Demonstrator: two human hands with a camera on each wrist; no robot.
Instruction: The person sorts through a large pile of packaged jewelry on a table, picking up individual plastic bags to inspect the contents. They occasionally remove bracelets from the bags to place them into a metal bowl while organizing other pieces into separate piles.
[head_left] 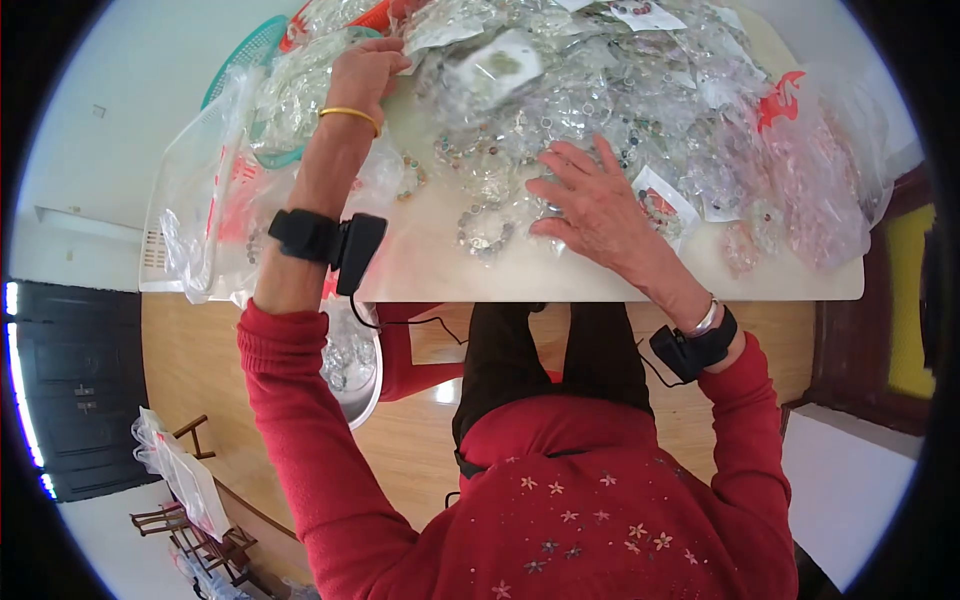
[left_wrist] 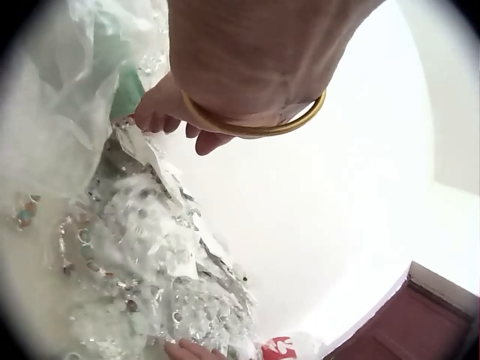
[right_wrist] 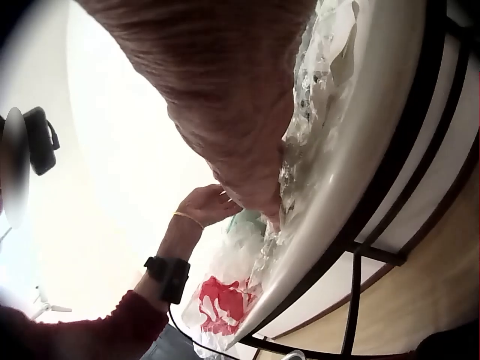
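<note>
Across the pale tabletop (head_left: 450, 275), I see bagged bracelets (head_left: 590, 95) heaped at twelve o'clock from the right hand (head_left: 590, 205), its fingers spread, gripping nothing. They lie at three o'clock from the left hand (head_left: 365, 75), whose hold I cannot tell.

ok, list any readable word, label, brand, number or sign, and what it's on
None legible.
Red print on the right plastic bag: crumpled, unreadable.
Red print on the left plastic bag: creased, unreadable.
White cards among the clear packets: any print too small or blurred.
</note>
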